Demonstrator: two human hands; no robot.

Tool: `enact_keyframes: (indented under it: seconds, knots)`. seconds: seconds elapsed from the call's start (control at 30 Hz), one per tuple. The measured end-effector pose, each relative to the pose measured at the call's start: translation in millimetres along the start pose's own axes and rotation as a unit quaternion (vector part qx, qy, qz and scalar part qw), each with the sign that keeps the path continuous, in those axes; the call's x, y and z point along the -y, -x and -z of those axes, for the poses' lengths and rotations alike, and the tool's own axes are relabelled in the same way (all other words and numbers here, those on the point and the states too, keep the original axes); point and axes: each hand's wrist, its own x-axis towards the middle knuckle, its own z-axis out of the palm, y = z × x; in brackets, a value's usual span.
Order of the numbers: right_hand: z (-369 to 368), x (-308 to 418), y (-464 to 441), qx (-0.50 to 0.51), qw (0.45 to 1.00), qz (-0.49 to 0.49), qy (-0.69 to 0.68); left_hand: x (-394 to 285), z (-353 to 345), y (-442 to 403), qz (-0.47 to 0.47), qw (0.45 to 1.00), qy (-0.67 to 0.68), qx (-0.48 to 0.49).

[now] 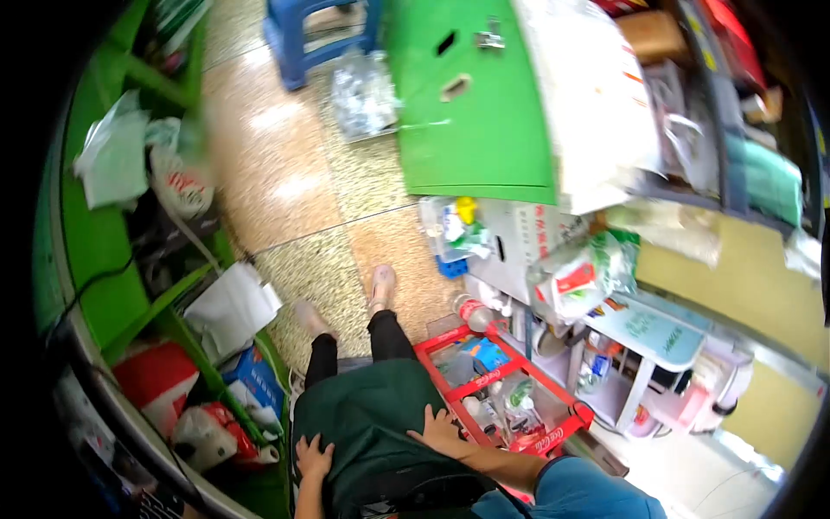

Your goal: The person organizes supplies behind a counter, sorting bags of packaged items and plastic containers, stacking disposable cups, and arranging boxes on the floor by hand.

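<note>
My left hand (313, 458) lies on the lap of a dark green apron (367, 406), its fingers spread and nothing in it. On the other side of the same apron rests my right hand (439, 432), also open with fingers apart. Close beside my right hand stands a red Coca-Cola crate (490, 379) with plastic bags and packets inside. A plastic bottle (472, 311) with a red label is at its far end.
Green shelves (130, 298) with bags, boxes and a white paper (232, 310) run along the left. Ahead are a green cabinet (475, 112), a blue stool (298, 39) and a bag of clear plastic (363, 95). A small light-blue table (648, 329) stands at right.
</note>
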Motion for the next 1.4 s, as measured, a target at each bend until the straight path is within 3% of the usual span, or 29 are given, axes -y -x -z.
enact_keyframes:
  seconds: [0.07, 0.2, 0.23, 0.27, 0.3, 0.33, 0.37, 0.4, 0.43, 0.47, 0.5, 0.53, 0.6, 0.67, 0.77, 0.87, 0.97, 1.13, 1.27, 1.33, 1.4]
  knots:
    - [-15.9, -13.0, -8.1, -0.016, 0.999, -0.025, -0.036, -1.6, 6.0, -7.9, -0.009, 0.998, -0.05, 0.03]
    - [-3.7, -50.3, -38.7, 0.023, 0.985, 0.003, -0.173, -22.1, 5.4, -16.8, -0.089, 0.995, -0.047, -0.028]
    - [-22.4, -73.8, -72.1, -0.001, 0.947, -0.001, -0.321, -21.6, 0.8, -29.7, -0.156, 0.987, 0.002, -0.038]
    - [-37.8, -98.7, -96.4, -0.026, 0.888, -0.005, -0.46, -36.5, 1.7, -26.5, -0.161, 0.986, -0.008, -0.04]
    - [-0.4, -126.1, -97.9, 0.122, 0.713, -0.082, -0.685, -58.1, 0.5, -14.6, -0.135, 0.988, 0.06, -0.046]
    - [17.1, -152.8, -100.1, 0.035, 0.607, -0.079, -0.79, -79.1, -2.1, -5.0, -0.108, 0.984, 0.13, -0.051]
    - [36.2, -184.2, -122.1, -0.023, 0.63, -0.165, -0.759, -96.8, -3.7, 0.3, -0.109, 0.989, 0.075, -0.073]
    - [38.5, -216.1, -129.2, -0.099, 0.554, -0.194, -0.803, -120.2, -5.5, 10.5, -0.109, 0.989, 0.069, -0.077]
    - [61.6, -240.6, -135.2, -0.155, 0.416, -0.219, -0.869, -145.3, -6.9, 22.4, -0.122, 0.985, -0.022, -0.122]
    - [79.7, -266.2, -140.3, -0.158, 0.346, -0.197, -0.904, -161.5, -9.3, 27.0, -0.135, 0.971, -0.11, -0.165]
    - [124.2, -269.7, -123.3, -0.188, 0.276, -0.198, -0.922, -166.1, -18.1, 21.3, -0.222, 0.934, -0.152, -0.237]
    - [129.6, -281.4, -130.0, -0.189, 0.275, -0.198, -0.921, -172.2, -24.6, 13.0, -0.222, 0.934, -0.152, -0.237]
    - [133.1, -303.9, -149.1, -0.095, 0.212, -0.088, -0.969, -186.4, -35.8, -1.0, -0.27, 0.949, 0.134, -0.09]
    - [124.4, -301.0, -162.5, -0.107, 0.229, -0.108, -0.961, -206.1, -41.8, -0.6, -0.265, 0.951, 0.146, -0.057]
    - [117.8, -289.7, -167.9, -0.142, 0.197, -0.149, -0.959, -235.2, -42.2, -9.9, -0.28, 0.956, 0.078, 0.032]
    - [109.7, -300.1, -172.5, -0.139, 0.2, -0.1, -0.965, -308.0, -26.3, -7.6, -0.393, 0.918, -0.057, 0.019]
    - [121.8, -300.4, -161.9, -0.115, 0.189, -0.085, -0.972, -406.5, -19.9, 1.1, -0.517, 0.847, -0.096, -0.075]
    - [102.0, -253.0, -152.4, -0.101, 0.161, -0.111, -0.975, -531.4, -36.5, 41.9, -0.622, 0.78, -0.032, -0.052]
    - [105.4, -197.0, -106.5, -0.081, 0.19, -0.056, -0.977, -556.9, -77.1, 40.4, -0.583, 0.804, -0.076, -0.088]
    - [84.4, -180.1, -105.7, -0.063, 0.194, -0.079, -0.976, -553.9, -91.4, 29.1, -0.437, 0.885, -0.139, -0.079]
    - [69.7, -167.4, -108.0, -0.044, 0.199, -0.102, -0.974, -543.9, -93.8, 17.1, -0.416, 0.899, -0.121, -0.067]
